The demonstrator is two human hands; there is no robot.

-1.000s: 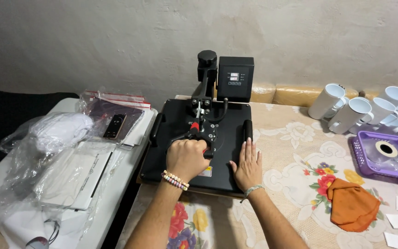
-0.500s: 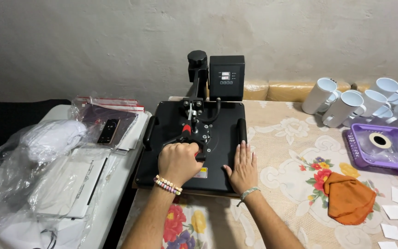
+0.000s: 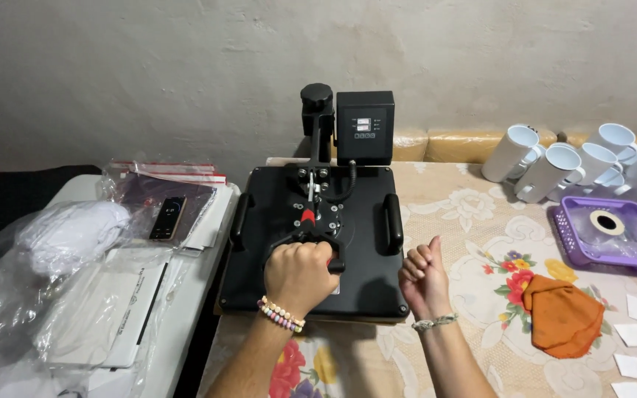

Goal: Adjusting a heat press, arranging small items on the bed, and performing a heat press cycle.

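Now the left hand (image 3: 298,274) squeezes the handle (image 3: 311,243) of the black press (image 3: 311,243) mid-frame; the right hand (image 3: 423,280) is a thumbs-up fist beside it.

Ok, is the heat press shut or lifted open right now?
Shut. The black top plate lies flat and level with no gap showing at its front edge, and the left hand grips the handle down low.

home print workshop | heat press (image 3: 311,243) | blank mugs (image 3: 554,166) | floral tablecloth (image 3: 481,214)
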